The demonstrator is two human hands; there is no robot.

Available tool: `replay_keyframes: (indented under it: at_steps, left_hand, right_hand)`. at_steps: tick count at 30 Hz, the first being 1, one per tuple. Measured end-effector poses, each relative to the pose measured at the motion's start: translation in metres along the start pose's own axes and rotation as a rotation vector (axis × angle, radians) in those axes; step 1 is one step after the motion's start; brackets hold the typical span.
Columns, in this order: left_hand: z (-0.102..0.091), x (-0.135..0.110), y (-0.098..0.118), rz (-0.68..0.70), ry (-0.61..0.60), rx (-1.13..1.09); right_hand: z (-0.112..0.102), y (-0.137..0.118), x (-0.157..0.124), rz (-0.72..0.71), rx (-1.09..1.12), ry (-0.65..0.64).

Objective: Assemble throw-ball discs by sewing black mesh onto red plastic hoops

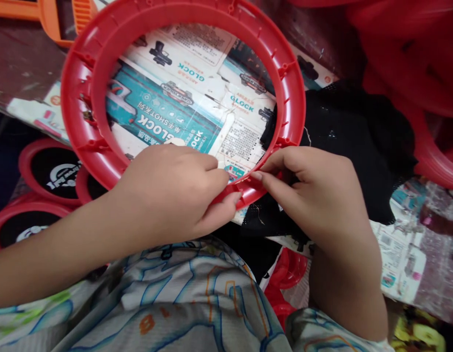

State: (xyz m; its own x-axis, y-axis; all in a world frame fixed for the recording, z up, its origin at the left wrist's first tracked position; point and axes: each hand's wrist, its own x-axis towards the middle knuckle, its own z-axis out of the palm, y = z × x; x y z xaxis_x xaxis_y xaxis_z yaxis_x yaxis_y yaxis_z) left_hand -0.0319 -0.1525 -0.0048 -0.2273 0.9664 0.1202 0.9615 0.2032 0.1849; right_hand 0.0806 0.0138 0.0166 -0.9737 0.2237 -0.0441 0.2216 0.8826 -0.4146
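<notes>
A large red plastic ring [290,105] with ribs and pegs in its channel lies over printed cardboard. My left hand [175,188] grips its near rim, thumb along the outer side and fingers curled over the inner edge. Close by on the right, my right hand [314,188] pinches thumb and forefinger together at the ring's near right part. Whatever sits between those fingertips is too small to make out. Small metallic bits [87,115] rest in the channel on the left. Black mesh fabric [354,142] lies to the right, partly under the ring and my right hand.
Flattened printed cardboard [168,117] covers the work surface. An orange plastic frame [50,22] lies at the back left. Red-rimmed black discs [52,171] are piled at the left. More red plastic parts [406,63] crowd the right, and yellow pieces [417,332] sit low at the right.
</notes>
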Motion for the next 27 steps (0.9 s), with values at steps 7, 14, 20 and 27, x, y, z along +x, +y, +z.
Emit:
replay_keyframes:
  at_steps: [7,14,20,27]
  left_hand:
    - [0.000,0.014,0.013,-0.012,-0.070,-0.076]
    - [0.003,0.012,0.017,-0.046,-0.024,-0.007]
    - [0.008,0.012,0.025,-0.162,0.045,-0.008]
    - [0.012,0.009,0.016,-0.146,0.058,-0.042]
  right_hand:
    - [0.000,-0.001,0.001,0.015,0.012,-0.002]
    - [-0.001,-0.003,-0.001,-0.051,-0.134,0.032]
    - [-0.001,0.000,0.000,-0.056,-0.263,0.034]
    - [-0.012,0.009,-0.001,-0.166,-0.218,-0.022]
